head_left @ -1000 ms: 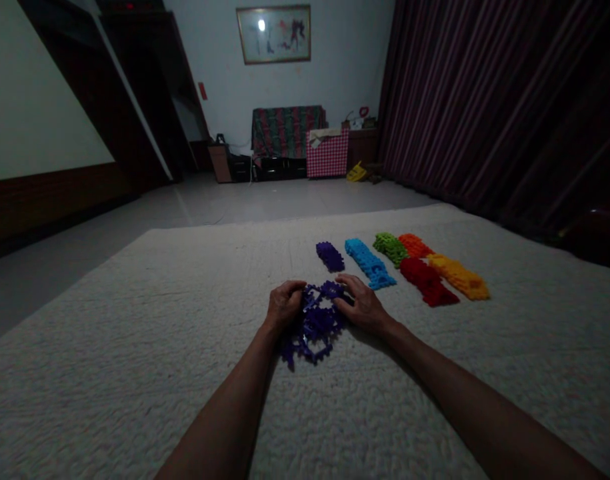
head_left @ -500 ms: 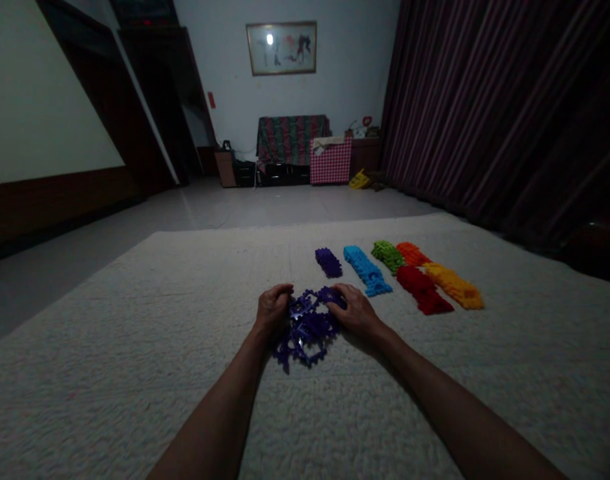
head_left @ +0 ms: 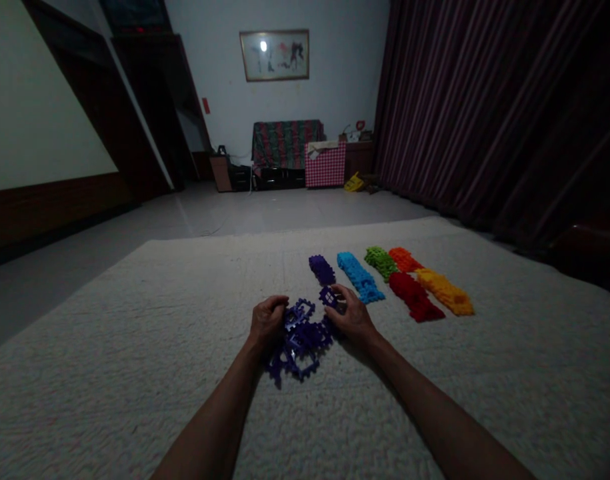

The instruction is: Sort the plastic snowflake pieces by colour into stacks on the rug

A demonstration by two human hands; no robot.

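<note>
Between my hands lies a loose pile of purple toothed plastic building pieces (head_left: 305, 350), some with open frames. My right hand (head_left: 355, 317) pinches one purple square piece (head_left: 328, 297) between thumb and fingers, at the pile's far right side. At the pile's left edge, my left hand (head_left: 267, 323) has its fingers curled in; whatever they grip is hidden. Just beyond the right hand is a neat purple stack (head_left: 322, 269) of similar pieces.
To the right lie blue (head_left: 359, 277), green (head_left: 381, 263), orange (head_left: 405, 259), red (head_left: 415, 297) and yellow (head_left: 445, 291) rows of pieces. All rest on a pale quilted cover (head_left: 185, 287). Tiled floor (head_left: 265, 207) and a cloth-draped cabinet (head_left: 287, 143) are farther off.
My right hand has separated the square piece from the pile and tilted it up, so its face shows. The left hand stays beside the pile. The whole view has shifted slightly.
</note>
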